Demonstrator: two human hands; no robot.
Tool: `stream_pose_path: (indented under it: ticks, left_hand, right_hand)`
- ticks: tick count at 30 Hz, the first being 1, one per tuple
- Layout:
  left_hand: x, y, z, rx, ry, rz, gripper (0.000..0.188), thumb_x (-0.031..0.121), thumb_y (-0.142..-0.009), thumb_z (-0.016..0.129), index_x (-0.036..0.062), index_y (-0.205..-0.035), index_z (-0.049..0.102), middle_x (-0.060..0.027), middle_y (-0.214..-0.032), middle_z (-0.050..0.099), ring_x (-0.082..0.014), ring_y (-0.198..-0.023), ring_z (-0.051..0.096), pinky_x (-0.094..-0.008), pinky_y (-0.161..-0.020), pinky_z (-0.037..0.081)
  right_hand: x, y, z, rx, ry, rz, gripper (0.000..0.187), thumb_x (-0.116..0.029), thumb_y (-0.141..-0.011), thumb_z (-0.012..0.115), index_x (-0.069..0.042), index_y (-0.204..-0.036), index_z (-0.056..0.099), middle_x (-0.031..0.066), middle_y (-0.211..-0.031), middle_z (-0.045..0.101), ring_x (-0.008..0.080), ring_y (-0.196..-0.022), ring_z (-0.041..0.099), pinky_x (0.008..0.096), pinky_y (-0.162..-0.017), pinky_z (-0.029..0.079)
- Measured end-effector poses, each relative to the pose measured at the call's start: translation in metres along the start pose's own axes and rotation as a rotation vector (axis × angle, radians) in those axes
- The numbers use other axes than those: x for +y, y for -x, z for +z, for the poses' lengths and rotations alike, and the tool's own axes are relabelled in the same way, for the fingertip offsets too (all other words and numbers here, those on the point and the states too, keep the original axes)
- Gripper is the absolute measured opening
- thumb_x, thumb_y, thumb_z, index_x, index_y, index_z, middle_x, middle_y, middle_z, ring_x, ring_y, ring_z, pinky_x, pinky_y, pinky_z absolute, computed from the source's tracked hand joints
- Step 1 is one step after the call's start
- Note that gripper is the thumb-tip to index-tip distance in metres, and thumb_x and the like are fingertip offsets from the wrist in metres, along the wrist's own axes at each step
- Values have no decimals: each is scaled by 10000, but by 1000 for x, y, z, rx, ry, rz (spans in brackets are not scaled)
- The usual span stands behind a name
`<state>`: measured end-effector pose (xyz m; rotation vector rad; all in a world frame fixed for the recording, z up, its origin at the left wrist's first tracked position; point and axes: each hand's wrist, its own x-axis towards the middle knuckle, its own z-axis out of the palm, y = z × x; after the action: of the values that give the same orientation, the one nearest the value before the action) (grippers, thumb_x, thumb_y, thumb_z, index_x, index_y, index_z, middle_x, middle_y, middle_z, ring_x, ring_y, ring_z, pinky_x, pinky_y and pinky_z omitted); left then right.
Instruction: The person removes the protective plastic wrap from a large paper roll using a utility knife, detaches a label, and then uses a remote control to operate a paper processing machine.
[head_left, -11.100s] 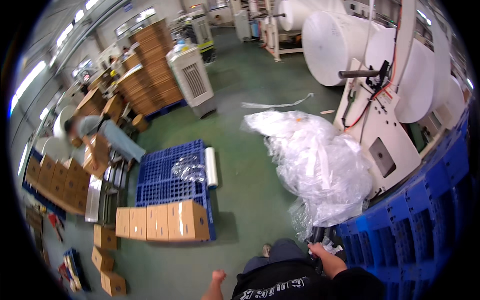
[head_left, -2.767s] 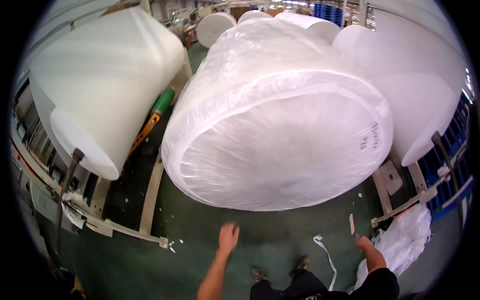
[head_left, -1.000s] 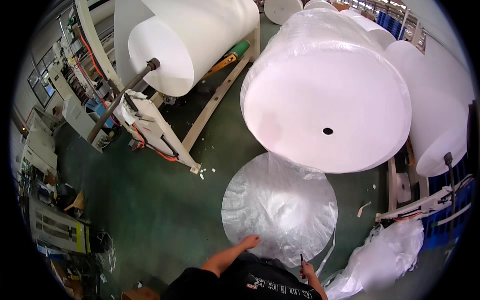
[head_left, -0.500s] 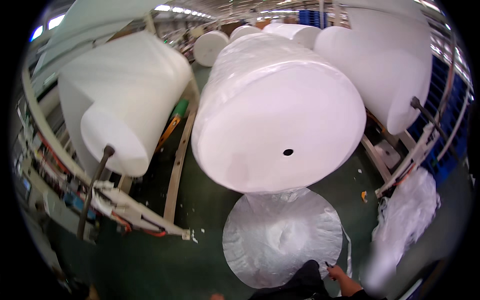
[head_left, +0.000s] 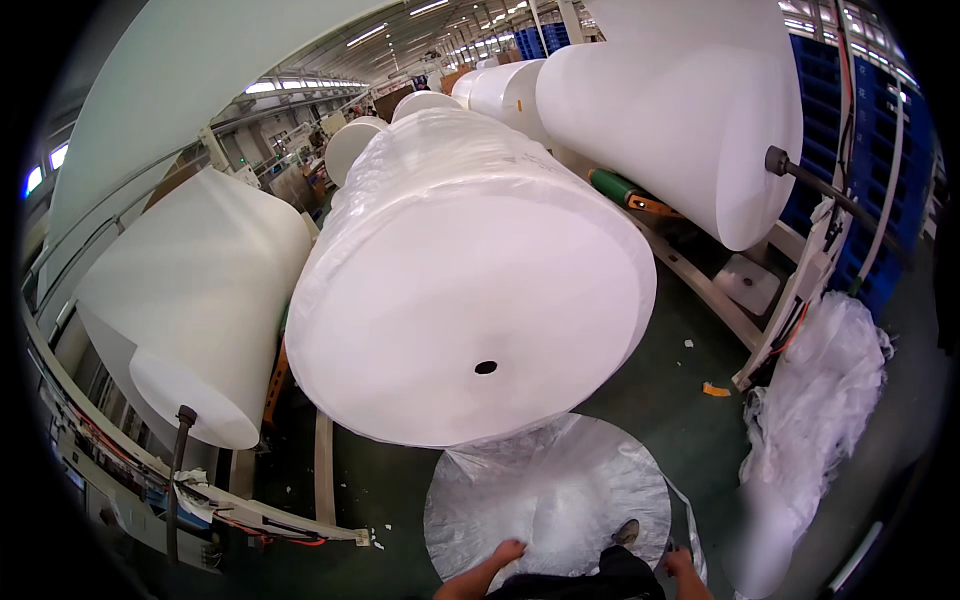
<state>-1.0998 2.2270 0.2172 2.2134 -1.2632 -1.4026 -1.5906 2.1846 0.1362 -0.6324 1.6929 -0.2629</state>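
One wrapped roll: giant white paper roll [head_left: 470, 290], on its side, centre of floor.
Bare rolls: two on stands, left roll [head_left: 190, 310] and right roll [head_left: 680, 120].
Plastic disc: one round sheet [head_left: 550, 495], flat on floor, touching both hands.
Hands: left hand [head_left: 506, 551] spread on disc; right hand [head_left: 680, 562], grip unclear.

White paper roll [head_left: 470, 300]; silvery translucent plastic disc [head_left: 550, 495]; dark green floor [head_left: 390, 495].

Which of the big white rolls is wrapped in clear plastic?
The middle roll, its flat end with a small core hole facing the camera; the neighbouring rolls show bare white paper.
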Motion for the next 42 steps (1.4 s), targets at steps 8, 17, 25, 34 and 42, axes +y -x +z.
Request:
stream_pose_path:
  ticks: [8, 17, 25, 34, 42]
  left_hand:
    - [322, -101, -95, 19, 810, 301, 274, 312, -890, 533, 64, -980, 605, -28, -881, 623, -100, -780, 563, -241, -673, 455]
    - [557, -131, -348, 492, 1178, 786, 415, 217, -880, 551, 21, -1225, 429, -100, -1163, 540, -204, -1054, 523, -346, -881, 431]
    - [631, -136, -426, 893, 1341, 820, 420, 180, -865, 573, 27, -1197, 366, -93, -1070, 513, -216, -986, 545, -338, -813, 458]
    - [649, -155, -426, 1129, 1347, 810, 104, 79, -849, 582, 38, -921, 519, -13, -822, 546, -92, -734, 512, -229, -711, 439]
    - [679, -124, -424, 929, 1635, 855, 47, 111, -892, 478, 69, -897, 498, -74, -918, 595, -183, -823, 578, -315, -749, 481]
  right_hand:
    - [-76, -5, -109, 260, -341, -149, 406, 66, -706, 426, -79, -1085, 437, 130, -604, 497, 247, -389, 476, 385, -335, 405]
    - [-285, 2, -139, -584, -1097, -139, 352, -373, -852, 499, -145, -1119, 531, 191, -958, 619, 324, -765, 604, 496, -641, 498]
    - [-650, 46, -85, -1218, -753, -655, 658, -351, -768, 623, -58, -1303, 376, 274, -1354, 321, 397, -1119, 481, 571, -913, 390]
    - [-929, 71, -10, -1672, -306, -1032, 846, -97, -593, 796, -25, -1299, 336, 298, -1317, 363, 410, -1071, 521, 533, -886, 409]
    - [-1064, 81, 38, -1589, -29, -1367, 484, -248, -693, 776, -15, -1003, 487, 257, -838, 632, 300, -700, 648, 386, -663, 521]
